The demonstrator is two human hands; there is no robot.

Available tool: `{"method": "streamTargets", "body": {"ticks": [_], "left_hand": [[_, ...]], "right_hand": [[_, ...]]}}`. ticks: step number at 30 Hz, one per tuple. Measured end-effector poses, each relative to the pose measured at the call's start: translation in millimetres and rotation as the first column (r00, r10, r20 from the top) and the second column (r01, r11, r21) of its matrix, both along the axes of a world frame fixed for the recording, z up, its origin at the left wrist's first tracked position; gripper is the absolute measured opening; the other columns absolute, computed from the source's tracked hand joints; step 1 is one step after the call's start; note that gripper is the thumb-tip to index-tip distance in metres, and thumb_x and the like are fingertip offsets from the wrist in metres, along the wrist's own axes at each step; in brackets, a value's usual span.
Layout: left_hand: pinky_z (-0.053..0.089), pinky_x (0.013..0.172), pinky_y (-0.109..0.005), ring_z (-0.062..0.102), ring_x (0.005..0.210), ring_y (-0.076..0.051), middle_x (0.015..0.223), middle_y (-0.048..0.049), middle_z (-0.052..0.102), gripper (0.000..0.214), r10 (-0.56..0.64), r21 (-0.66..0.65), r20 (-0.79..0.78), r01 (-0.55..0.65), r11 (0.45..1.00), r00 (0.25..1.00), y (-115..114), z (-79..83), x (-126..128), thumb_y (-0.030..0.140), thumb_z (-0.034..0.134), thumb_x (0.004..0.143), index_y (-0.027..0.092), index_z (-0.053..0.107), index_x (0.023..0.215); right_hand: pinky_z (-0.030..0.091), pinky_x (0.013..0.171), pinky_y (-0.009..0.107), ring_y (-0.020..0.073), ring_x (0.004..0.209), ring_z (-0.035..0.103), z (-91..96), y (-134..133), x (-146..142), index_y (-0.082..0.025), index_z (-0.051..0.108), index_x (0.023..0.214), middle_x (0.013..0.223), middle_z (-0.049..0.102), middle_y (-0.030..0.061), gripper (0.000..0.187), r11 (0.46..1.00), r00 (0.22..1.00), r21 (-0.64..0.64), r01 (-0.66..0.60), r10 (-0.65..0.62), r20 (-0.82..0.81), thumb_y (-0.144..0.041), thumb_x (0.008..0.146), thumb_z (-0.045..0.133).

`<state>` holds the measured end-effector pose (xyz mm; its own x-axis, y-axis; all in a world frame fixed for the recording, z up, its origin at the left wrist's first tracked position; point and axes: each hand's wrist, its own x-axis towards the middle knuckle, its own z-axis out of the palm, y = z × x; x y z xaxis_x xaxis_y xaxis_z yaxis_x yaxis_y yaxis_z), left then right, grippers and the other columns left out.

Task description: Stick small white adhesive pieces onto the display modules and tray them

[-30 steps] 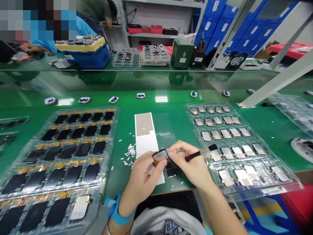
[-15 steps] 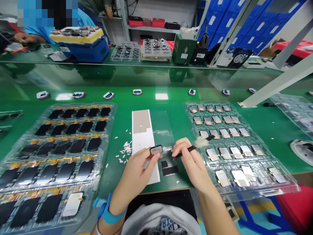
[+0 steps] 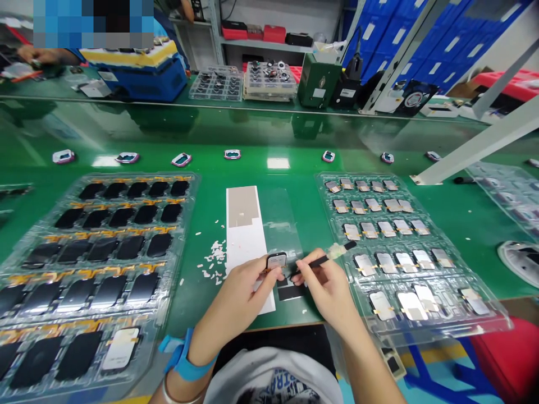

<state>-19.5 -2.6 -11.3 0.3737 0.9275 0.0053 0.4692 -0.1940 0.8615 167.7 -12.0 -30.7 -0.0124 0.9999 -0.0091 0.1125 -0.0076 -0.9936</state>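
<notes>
Between thumb and fingers, my left hand [image 3: 248,286] grips a small display module [image 3: 277,260], its pale back facing me and a dark rim around it. My right hand [image 3: 322,275] is closed on a thin black tweezers-like tool [image 3: 314,265] with whitish wrapping near its upper end. The tool's tip points at the module's lower right side; whether they touch I cannot tell. Under the hands lie a white sheet [image 3: 244,245] with a grey-beige adhesive part and a clear film [image 3: 280,216] carrying black pieces [image 3: 292,292]. White scraps [image 3: 217,252] are scattered to the left.
A clear tray [image 3: 162,320] of black screens stands at left, another tray [image 3: 457,320] of silver-backed modules at right. Several small watch-like cases [image 3: 181,160] line the green strip beyond. A white post [image 3: 475,137] slants at right. Another person's hand [image 3: 40,54] shows at far left.
The display module in my left hand has moved slightly right and turned more upright. My right hand has shifted a little, bringing the tool's tip closer to the module.
</notes>
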Motion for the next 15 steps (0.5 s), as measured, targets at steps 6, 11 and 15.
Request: {"method": "streamTargets", "body": {"ticks": [6,11,15], "left_hand": [[0.05,0.069,-0.027,0.069,0.08,-0.018,0.085,-0.0019,0.073,0.025,0.006,0.011,-0.02,-0.006,1.0,1.0,0.0,0.3,0.7,0.029,0.044,0.101,0.02,0.067,0.094],[0.049,0.07,-0.026,0.069,0.081,-0.018,0.087,-0.0019,0.074,0.024,0.006,0.003,-0.011,-0.006,1.0,1.0,-0.4,-0.7,0.7,0.028,0.046,0.101,0.02,0.067,0.093],[0.05,0.069,-0.025,0.07,0.081,-0.017,0.086,-0.0018,0.075,0.024,0.022,0.001,0.009,-0.022,1.0,1.0,0.3,-1.2,2.2,0.028,0.047,0.1,0.02,0.069,0.093]], "right_hand": [[0.06,0.06,0.022,0.0125,0.058,0.069,-0.8,1.5,0.9,-0.02,0.059,0.08,0.068,0.06,-0.0022,0.024,1.0,1.0,0.003,0.0,0.0,-0.02,-0.04,0.092,0.065],[0.06,0.058,0.022,0.0126,0.057,0.069,0.2,1.9,-1.0,-0.019,0.061,0.078,0.068,0.062,-0.0013,0.026,0.999,0.998,0.02,0.032,-0.031,-0.053,-0.041,0.089,0.069],[0.061,0.056,0.023,0.0131,0.055,0.07,1.8,2.2,1.4,-0.02,0.059,0.083,0.069,0.065,-0.0013,0.027,0.987,0.98,0.03,0.157,-0.152,-0.127,-0.045,0.091,0.066]]}}
